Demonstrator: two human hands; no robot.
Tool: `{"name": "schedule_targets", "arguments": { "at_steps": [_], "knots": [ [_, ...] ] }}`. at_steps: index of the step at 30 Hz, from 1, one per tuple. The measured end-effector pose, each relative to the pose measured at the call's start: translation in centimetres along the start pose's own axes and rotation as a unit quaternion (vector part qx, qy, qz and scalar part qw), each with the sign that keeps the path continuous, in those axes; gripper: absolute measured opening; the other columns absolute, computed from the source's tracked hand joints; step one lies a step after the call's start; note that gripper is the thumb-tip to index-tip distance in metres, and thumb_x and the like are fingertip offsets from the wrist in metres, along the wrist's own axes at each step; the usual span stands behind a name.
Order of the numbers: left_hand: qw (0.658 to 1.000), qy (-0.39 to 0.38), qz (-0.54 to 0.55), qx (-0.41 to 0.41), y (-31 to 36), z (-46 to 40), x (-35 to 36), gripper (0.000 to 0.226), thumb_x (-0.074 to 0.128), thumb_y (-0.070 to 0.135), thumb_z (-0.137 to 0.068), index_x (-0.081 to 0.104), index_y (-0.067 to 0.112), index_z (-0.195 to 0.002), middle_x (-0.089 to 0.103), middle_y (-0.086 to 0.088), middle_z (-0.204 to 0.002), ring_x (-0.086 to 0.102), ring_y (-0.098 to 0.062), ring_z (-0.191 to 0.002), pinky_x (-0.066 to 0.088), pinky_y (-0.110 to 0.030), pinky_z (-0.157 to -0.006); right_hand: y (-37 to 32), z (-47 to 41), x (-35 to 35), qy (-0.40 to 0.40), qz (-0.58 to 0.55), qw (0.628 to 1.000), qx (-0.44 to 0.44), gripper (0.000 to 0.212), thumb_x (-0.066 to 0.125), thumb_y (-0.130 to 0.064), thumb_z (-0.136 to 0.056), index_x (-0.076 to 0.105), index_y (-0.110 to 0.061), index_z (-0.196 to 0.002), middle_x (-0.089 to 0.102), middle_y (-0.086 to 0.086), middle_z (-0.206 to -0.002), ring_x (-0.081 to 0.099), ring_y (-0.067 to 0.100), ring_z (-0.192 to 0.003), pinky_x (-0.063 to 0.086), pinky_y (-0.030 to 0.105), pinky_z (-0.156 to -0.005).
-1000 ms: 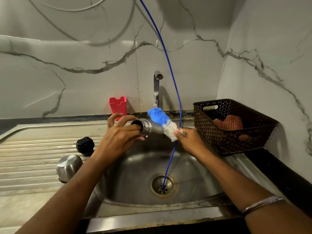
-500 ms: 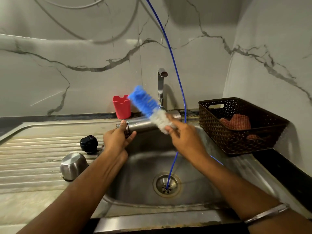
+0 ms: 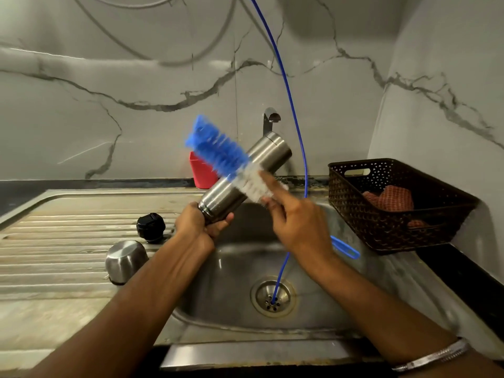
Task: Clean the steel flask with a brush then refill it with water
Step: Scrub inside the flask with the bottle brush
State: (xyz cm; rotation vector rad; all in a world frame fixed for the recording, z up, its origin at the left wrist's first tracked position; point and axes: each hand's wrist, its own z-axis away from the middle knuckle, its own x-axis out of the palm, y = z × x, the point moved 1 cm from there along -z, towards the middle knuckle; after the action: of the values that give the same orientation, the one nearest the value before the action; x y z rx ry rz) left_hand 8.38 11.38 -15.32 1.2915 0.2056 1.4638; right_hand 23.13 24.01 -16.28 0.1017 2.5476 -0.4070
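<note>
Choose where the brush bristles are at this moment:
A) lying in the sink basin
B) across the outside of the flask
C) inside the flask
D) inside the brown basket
B: the brush lies crosswise over the outer wall of the steel flask, held by the right hand.

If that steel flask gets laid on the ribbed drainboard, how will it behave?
The steel flask is a smooth cylinder, so it would probably roll, though the drainboard ribs might check it. Its polished wall looks slippery, likely more so when wet. The left hand grips only the mouth end, suggesting it is light.
</note>
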Motion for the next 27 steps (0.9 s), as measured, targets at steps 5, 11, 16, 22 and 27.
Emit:
{"name": "schedule_targets", "arguments": {
  "at_steps": [5, 11, 16, 22, 27],
  "knots": [
    [0.999, 0.030, -0.034, -0.003, -0.5, -1.5, -0.7, 0.040, 0.028, 0.008, -0.098, 0.057, 0.008, -0.125, 0.061, -0.020, -0.112, 0.067, -0.033, -0.050, 0.022, -0.010, -0.024, 1.4, -0.2, 0.3, 0.072, -0.059, 0.985, 0.148, 0.051, 0.054, -0.041, -0.103, 0.037, -0.050, -0.150, 0.074, 0.008, -0.093, 0.068, 0.023, -0.076, 0.059, 0.043, -0.067],
    [0.995, 0.085, -0.047, 0.033, -1.5, -2.1, -1.6, 0.028, 0.039, 0.014, -0.103, 0.057, 0.008, -0.124, 0.062, -0.020, -0.111, 0.061, -0.032, -0.072, 0.038, -0.018, -0.027, 2.7, -0.5, 1.4, 0.045, -0.154, 0.946, 0.283, 0.046, 0.059, -0.039, -0.101, 0.054, -0.032, -0.146, 0.071, 0.004, -0.123, 0.068, 0.021, -0.106, 0.057, 0.043, -0.092],
    [0.986, 0.114, -0.116, 0.042, -1.0, -2.7, -2.9, 0.017, 0.042, 0.017, -0.103, 0.054, 0.007, -0.108, 0.061, -0.022, -0.101, 0.060, -0.031, -0.057, 0.028, -0.014, -0.025, 3.9, -0.7, 0.8, 0.031, -0.206, 0.905, 0.371, 0.036, 0.058, -0.039, -0.101, 0.066, -0.022, -0.132, 0.075, 0.004, -0.095, 0.072, 0.014, -0.078, 0.059, 0.032, -0.066],
    [0.968, 0.086, -0.233, 0.039, -2.1, -3.4, -2.5, 0.025, 0.045, 0.028, -0.105, 0.054, 0.010, -0.120, 0.059, -0.023, -0.086, 0.056, -0.029, -0.039, 0.028, -0.013, -0.028, 2.0, -0.6, -1.5, -0.087, -0.472, 0.731, 0.485, 0.059, 0.059, -0.078, -0.081, 0.071, -0.021, -0.092, 0.057, -0.001, -0.064, 0.040, 0.009, -0.041, 0.023, 0.019, -0.042],
    [0.975, 0.069, -0.210, -0.010, -3.5, -3.2, -2.4, 0.028, 0.029, 0.020, -0.110, 0.044, 0.002, -0.127, 0.048, -0.021, -0.089, 0.055, -0.036, -0.055, 0.038, -0.020, -0.025, 1.8, -0.9, -1.9, -0.139, -0.484, 0.733, 0.458, 0.059, 0.065, -0.075, -0.078, 0.063, -0.017, -0.083, 0.047, 0.000, -0.058, 0.030, 0.009, -0.036, 0.013, 0.019, -0.042]
  ]
}}
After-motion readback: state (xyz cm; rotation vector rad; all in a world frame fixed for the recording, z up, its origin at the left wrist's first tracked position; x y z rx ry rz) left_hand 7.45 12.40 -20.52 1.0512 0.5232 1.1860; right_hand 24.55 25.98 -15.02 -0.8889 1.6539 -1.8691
